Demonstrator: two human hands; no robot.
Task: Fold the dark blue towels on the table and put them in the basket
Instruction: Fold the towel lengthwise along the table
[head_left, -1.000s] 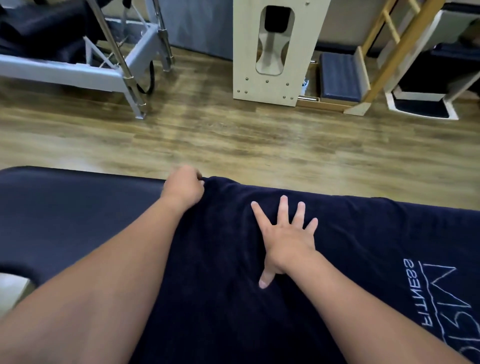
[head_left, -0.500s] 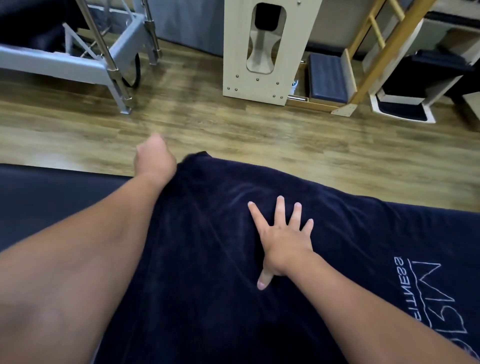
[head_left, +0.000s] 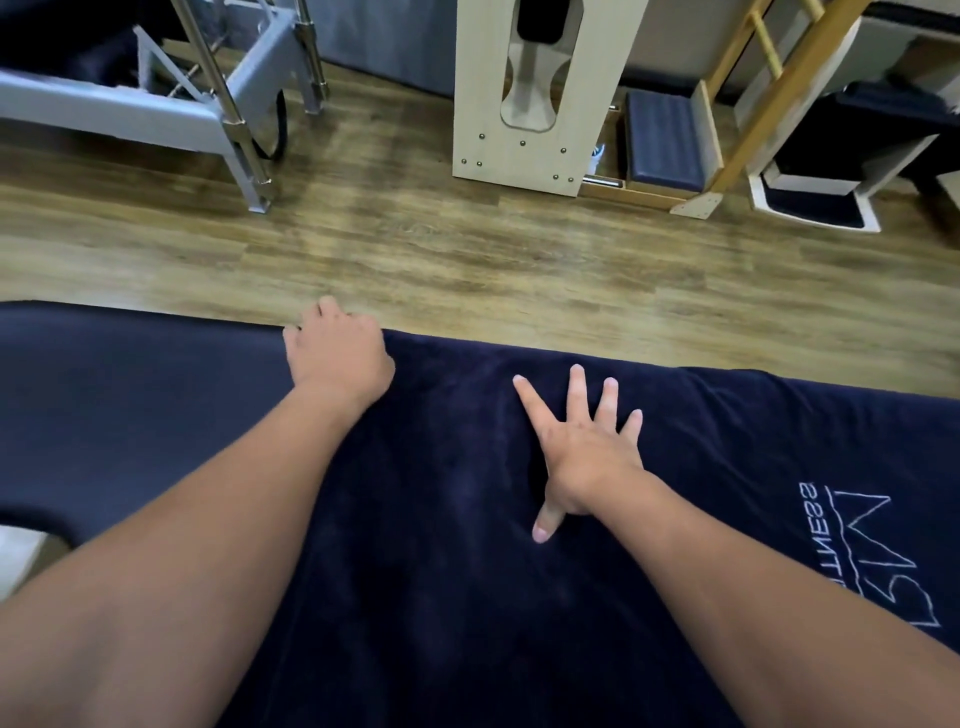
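A dark blue towel (head_left: 467, 545) with white embroidered lettering at its right end lies spread over the dark padded table (head_left: 130, 415). My left hand (head_left: 337, 356) is at the towel's far left corner by the table's far edge, fingers curled down around the cloth. My right hand (head_left: 582, 447) lies flat on the towel's middle with fingers spread and the thumb pointing back toward me. No basket is in view.
Beyond the table is wood flooring (head_left: 467, 260). A grey metal exercise frame (head_left: 218, 104) stands at the far left, a pale wooden panel (head_left: 530, 93) in the middle, and a wooden ladder frame (head_left: 769, 93) with dark padded boxes at the far right.
My left hand had the towel's far left corner raised half a second ago; it has now come down to the table's far edge. My right hand has stayed flat on the towel.
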